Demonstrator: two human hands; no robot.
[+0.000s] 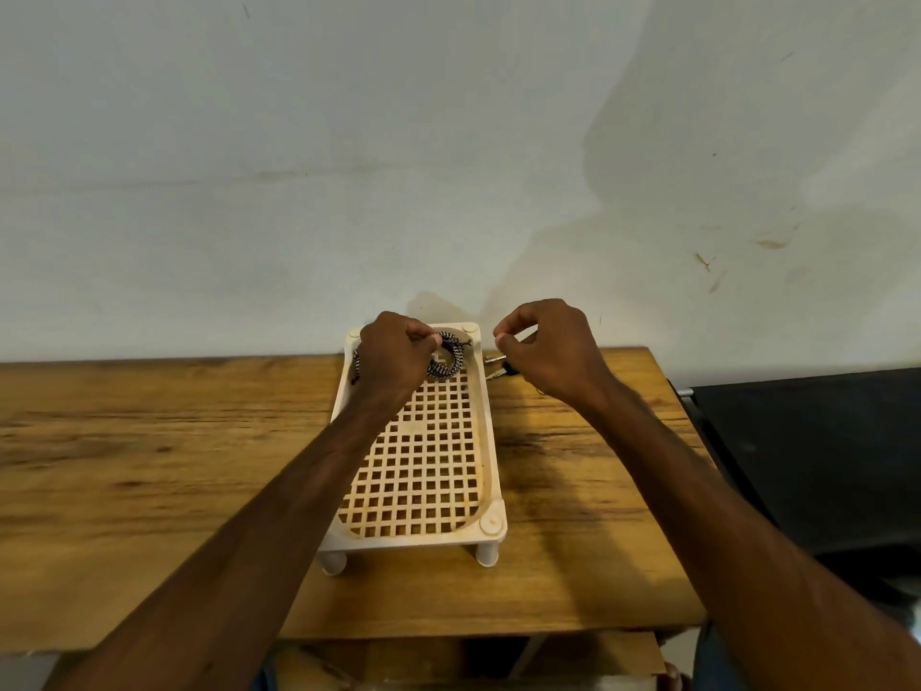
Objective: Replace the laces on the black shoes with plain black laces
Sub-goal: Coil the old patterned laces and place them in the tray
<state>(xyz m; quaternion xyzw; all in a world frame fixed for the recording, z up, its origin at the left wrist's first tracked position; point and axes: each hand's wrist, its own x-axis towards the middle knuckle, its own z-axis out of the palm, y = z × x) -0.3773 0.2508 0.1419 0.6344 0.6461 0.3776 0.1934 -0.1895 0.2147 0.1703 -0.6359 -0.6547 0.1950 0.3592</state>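
Obs: left hand (393,361) clenched round the coiled black-and-white lace (448,364) at the far end of the lattice plastic rack (491,441), by the table (149,441) back edge. Right hand (548,351) curled in a pinch (contents: cannot tell). Lace judged light and limp, prone to uncoil; take it by a tip.

The only lace in view is a black-and-white patterned shoelace (447,362), woven in a fine checked or herringbone weave and wound into a loose round coil of several turns. The left hand (393,359) grips the coil from above, fingers curled round its near-left part, so the rest shows as an arc to the right of the knuckles and a short stretch at the hand's left edge. A dark tip juts from the coil's far right. It sits at the far end of a cream lattice rack (491,441) on the wooden surface (149,466); whether it touches the lattice cannot be told.
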